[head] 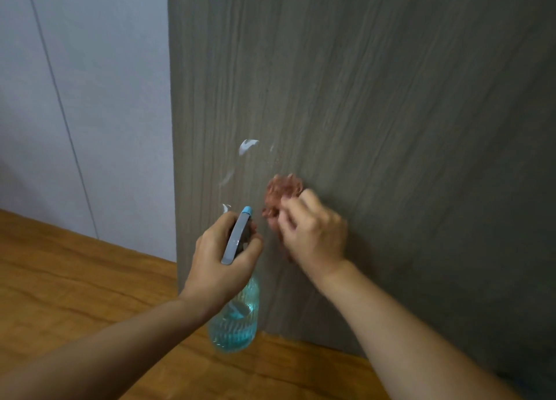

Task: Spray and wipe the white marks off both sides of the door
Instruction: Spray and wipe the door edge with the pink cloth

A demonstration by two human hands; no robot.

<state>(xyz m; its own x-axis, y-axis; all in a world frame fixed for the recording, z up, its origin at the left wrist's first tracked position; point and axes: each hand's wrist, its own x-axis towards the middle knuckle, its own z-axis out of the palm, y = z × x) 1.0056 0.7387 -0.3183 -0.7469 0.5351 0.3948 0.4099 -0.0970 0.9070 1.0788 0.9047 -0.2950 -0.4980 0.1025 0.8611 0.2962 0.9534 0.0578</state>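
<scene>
right hand (313, 234) presses cloth (282, 198) beside white marks (247, 147).

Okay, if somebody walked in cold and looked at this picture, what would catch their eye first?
Probably the white marks smeared on the grey wood-grain door, near its left edge. Just below and right of them, the right hand presses a crumpled pinkish cloth against the door. Beside it, the left hand grips a spray bottle of blue liquid, its nozzle pointing at the marks, above the wooden floor.
</scene>
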